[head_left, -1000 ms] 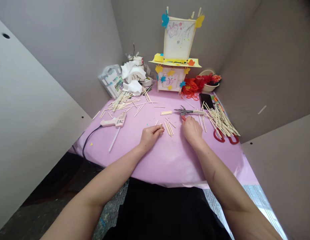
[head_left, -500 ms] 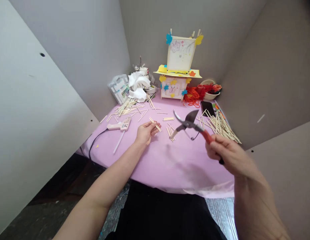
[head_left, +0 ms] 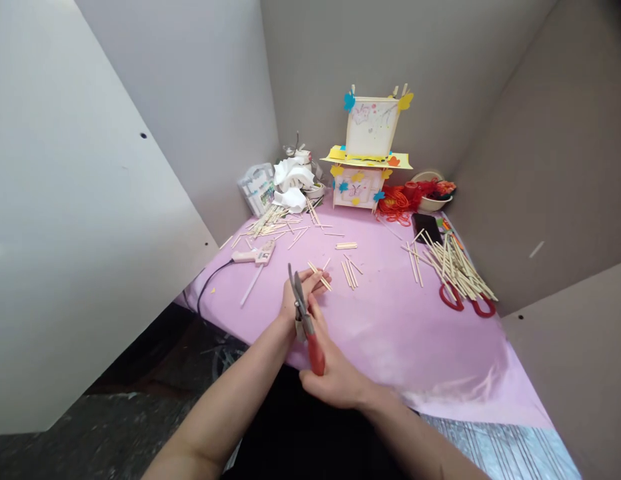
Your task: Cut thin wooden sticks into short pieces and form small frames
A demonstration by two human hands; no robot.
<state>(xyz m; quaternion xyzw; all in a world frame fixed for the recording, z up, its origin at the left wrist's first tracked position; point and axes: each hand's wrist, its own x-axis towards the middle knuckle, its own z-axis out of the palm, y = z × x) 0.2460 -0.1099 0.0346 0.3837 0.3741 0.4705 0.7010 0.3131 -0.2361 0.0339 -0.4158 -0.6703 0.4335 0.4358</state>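
Note:
My left hand (head_left: 299, 291) is closed round a couple of thin wooden sticks (head_left: 319, 276) near the middle of the table. In my right hand (head_left: 336, 373) is a pair of pruning shears (head_left: 310, 333) with red grips, held upright close to my body. Their dark blades pass in front of my left wrist; I cannot tell whether they touch it. Just right of my left hand, short cut sticks (head_left: 349, 273) lie side by side, and a small row of sticks (head_left: 346, 246) rests behind them.
A hot glue gun (head_left: 256, 254) lies at left with its cord over the edge. Loose sticks (head_left: 270, 223) cover the back left. At right are a stick pile (head_left: 455, 263), red-handled scissors (head_left: 451, 297) and a black phone (head_left: 426, 228). A decorated paper lantern (head_left: 359, 187) stands at the back.
My right hand has swung left and toward my body, bringing the shears from the right side to my left wrist. The red-handled scissors have come into sight. My left hand keeps its sticks.

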